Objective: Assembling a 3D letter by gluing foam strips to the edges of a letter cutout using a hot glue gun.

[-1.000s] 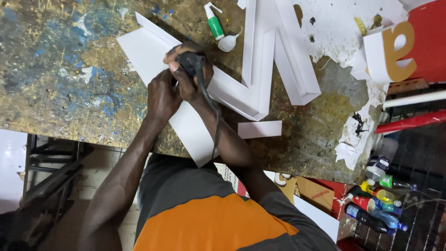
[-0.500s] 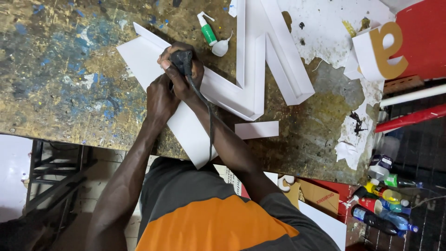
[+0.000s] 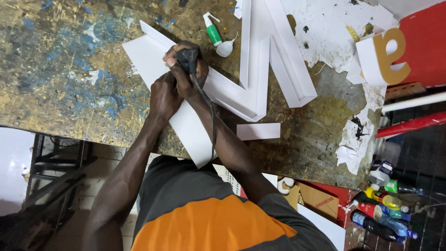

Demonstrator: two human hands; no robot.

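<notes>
Both my hands meet over a long white board [image 3: 144,56] that lies slanted across the paint-stained workbench [image 3: 69,79]. My right hand [image 3: 190,69] grips a small black corded tool [image 3: 186,56], its cable trailing back along my forearm. My left hand [image 3: 163,95] presses against the right hand and rests on the board. Just right of the tool stands a white zigzag letter form [image 3: 260,79] made of thin upright strips.
A green-and-white glue bottle [image 3: 212,31] and a clear nozzle cap [image 3: 225,48] lie behind my hands. A short white strip [image 3: 258,131] sits near the bench's front edge. A red panel with a tan letter [image 3: 395,53] stands right; several bottles [image 3: 383,204] lie on the floor.
My hands and the tool have stayed in place on the board; only the camera view has shifted slightly.
</notes>
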